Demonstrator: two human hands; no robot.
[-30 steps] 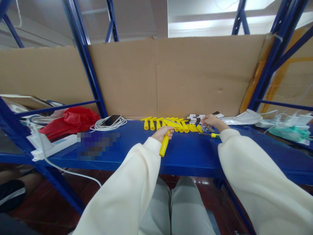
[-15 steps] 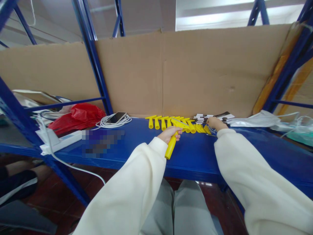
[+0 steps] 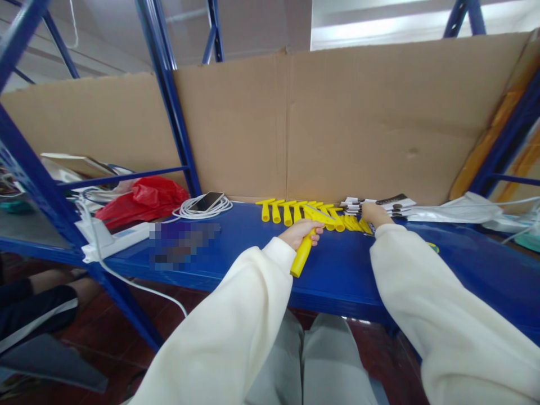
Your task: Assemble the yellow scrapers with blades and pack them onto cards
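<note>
My left hand is closed round the tube-like handle of a yellow T-shaped scraper. Its wide head slants up to the right and has a thin grey edge. Behind it, several yellow T-shaped scrapers lie in a row with their handle ends toward me. At the right end of the row sit small yellow pieces, close together. My right hand is curled at the near side of a stack of black-and-white printed packets. Its fingertips are hidden, so what they grip does not show.
A blue shelf carries everything, backed by tall cardboard. To the left lie a phone on a coiled white cable, a red plastic bag and a white power strip. White plastic wrapping lies right.
The whole view has shifted slightly, so the shelf's things appear a little further right. Both hands keep nearly the same places, the left still on the scraper. A small yellow-green piece now shows beside my right sleeve.
</note>
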